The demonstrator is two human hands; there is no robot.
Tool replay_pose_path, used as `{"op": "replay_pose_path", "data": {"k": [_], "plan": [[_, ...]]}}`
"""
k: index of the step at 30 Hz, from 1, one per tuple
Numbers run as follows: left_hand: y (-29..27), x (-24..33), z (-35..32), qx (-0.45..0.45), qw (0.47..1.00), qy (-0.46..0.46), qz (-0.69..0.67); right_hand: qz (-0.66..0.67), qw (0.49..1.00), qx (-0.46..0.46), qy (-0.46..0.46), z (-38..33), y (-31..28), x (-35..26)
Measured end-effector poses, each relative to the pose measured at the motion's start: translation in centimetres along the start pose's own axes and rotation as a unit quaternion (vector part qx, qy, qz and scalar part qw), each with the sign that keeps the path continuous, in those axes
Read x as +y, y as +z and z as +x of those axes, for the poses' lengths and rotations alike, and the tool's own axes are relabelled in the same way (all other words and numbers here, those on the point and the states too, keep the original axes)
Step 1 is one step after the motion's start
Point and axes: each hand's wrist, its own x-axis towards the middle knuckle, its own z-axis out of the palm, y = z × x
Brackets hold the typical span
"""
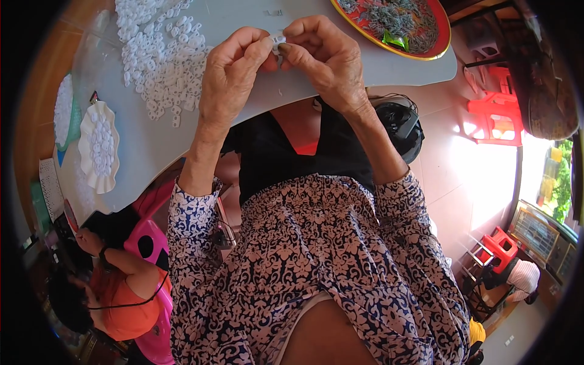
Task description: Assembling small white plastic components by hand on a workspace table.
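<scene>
Over the near edge of the grey table, my left hand and my right hand meet fingertip to fingertip. Pinched between them is a small white plastic piece, mostly covered by the fingers. Both hands are closed on it, thumbs and forefingers pressed together. Left of my left hand spreads a loose heap of similar small white plastic pieces, each with holes. To the right of my right hand, a round red tray with a gold rim holds many thin grey parts and a small green packet.
A white scalloped dish of white pieces and a green container stand at the table's left end. A person in orange sits lower left on a pink chair. Red stools and a dark bag are at right.
</scene>
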Motion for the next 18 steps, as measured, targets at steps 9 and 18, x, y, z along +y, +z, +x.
{"op": "replay_pose_path", "data": {"k": [9,18], "plan": [[-0.4,1.5,0.4,-0.048,0.989,0.041,0.134,0.007,1.000,-0.002,-0.002,0.0,-0.1,0.2],[-0.5,1.0,0.4,-0.035,0.993,0.012,0.111,-0.018,0.999,-0.029,-0.009,-0.1,0.0,0.5]]}}
